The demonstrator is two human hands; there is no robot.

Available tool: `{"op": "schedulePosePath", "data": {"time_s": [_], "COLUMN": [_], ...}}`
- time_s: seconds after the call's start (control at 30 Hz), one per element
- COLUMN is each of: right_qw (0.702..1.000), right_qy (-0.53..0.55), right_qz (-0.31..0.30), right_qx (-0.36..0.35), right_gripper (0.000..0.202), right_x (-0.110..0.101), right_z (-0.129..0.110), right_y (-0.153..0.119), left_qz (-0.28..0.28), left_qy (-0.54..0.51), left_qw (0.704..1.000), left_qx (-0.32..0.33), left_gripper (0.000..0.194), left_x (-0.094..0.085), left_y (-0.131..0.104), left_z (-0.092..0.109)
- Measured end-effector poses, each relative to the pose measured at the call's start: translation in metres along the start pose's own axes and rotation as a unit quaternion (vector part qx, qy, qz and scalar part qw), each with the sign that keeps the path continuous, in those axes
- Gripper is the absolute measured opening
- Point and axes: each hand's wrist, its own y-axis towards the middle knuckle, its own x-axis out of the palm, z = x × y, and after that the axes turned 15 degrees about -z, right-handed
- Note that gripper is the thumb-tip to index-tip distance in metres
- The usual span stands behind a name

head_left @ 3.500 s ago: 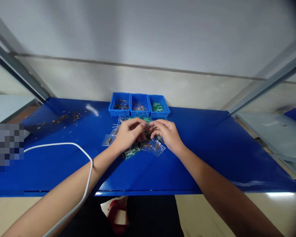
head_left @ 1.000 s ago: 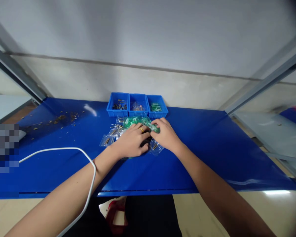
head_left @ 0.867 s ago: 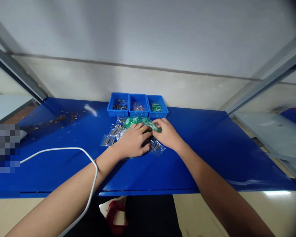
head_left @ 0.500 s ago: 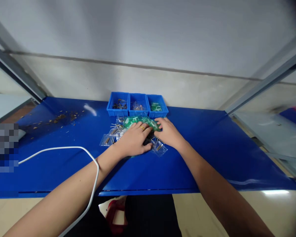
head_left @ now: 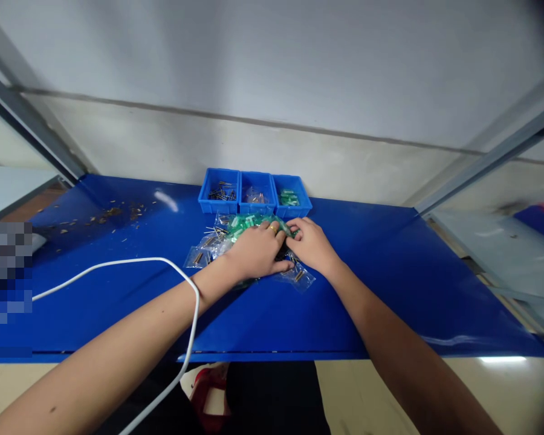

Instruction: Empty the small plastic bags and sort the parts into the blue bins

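Pressing down over the pile, my left hand lies palm-down with its thumb well apart from the fingers. My right hand curls in just beside it at the pile's right edge, fingers bent toward the thumb; I cannot tell whether they are clamped on anything. The green packets lie on the tabletop partly under my left hand, with clear bags spread around both sides and thin metal pieces poking out at the left. Behind stand three blue bins in a row.

As I judge it, the slick bags could slide apart if my left hand drags sideways, and the sharp-looking ends might snag or pierce the film. The white cable crosses my left forearm, so a quick pull back could catch it.
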Motion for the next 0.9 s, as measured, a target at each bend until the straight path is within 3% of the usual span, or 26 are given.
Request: {"op": "schedulePosePath", "data": {"time_s": [0.23,0.43,0.7,0.9], "right_qw": [1.0,1.0,1.0,1.0], "right_qy": [0.021,0.009,-0.006,0.004], "right_qz": [-0.008,-0.019,0.001,-0.001], "right_qx": [0.002,0.007,0.003,0.001], "right_gripper": [0.018,0.014,0.026,0.022], "right_x": [-0.0035,-0.0068,-0.0073,-0.0056], "right_z": [-0.0059,-0.0033,0.0003,0.003], "right_y": [-0.0023,0.0,0.0034,0.0039], "left_qz": [0.008,-0.018,-0.018,-0.009], "left_qy": [-0.025,0.002,0.022,-0.012], "left_qw": [1.0,1.0,0.999,0.998], "left_qx": [0.014,0.017,0.043,0.053], "left_gripper": [0.049,0.033,0.038,0.031], "left_x": [0.0019,0.0005,0.003,-0.0024], "left_y": [0.0034,0.0047,0.0029,-0.0023], "left_z": [-0.0028,0.002,0.0023,0.0]}}
